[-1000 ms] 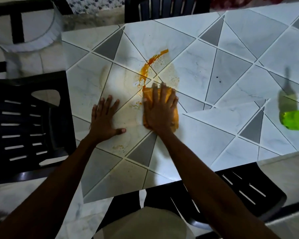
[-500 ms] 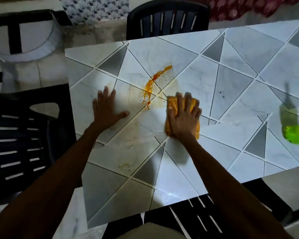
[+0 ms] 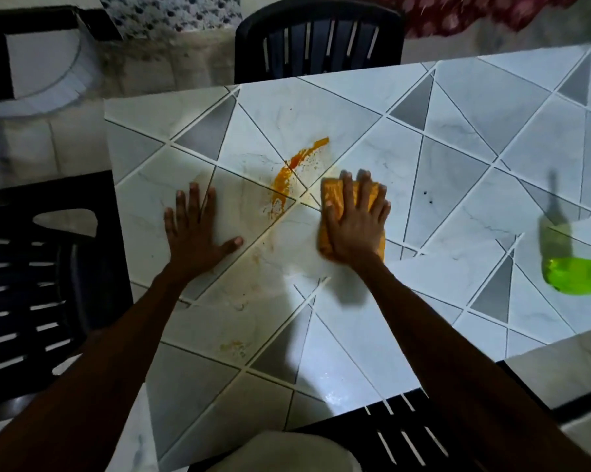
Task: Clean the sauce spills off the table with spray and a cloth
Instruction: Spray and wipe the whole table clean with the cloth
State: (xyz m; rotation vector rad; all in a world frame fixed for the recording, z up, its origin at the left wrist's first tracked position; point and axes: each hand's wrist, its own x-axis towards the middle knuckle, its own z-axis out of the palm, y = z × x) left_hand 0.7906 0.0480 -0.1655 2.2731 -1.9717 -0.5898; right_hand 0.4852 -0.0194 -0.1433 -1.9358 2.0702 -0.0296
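An orange sauce streak curves across the marble-patterned table, with fainter smears nearer me. My right hand presses flat on a folded orange cloth just right of the streak. Spread flat on the tabletop, my left hand rests left of the streak and holds nothing. A green spray bottle lies at the table's right edge, well away from both hands.
Dark plastic chairs stand at the far side, at the left and at the near edge. The table's left edge runs close to my left hand. Patterned fabric hangs at the back.
My right hand has slid the cloth to the right, from over the lower end of the streak to beside it. My left hand has stayed flat on the table.
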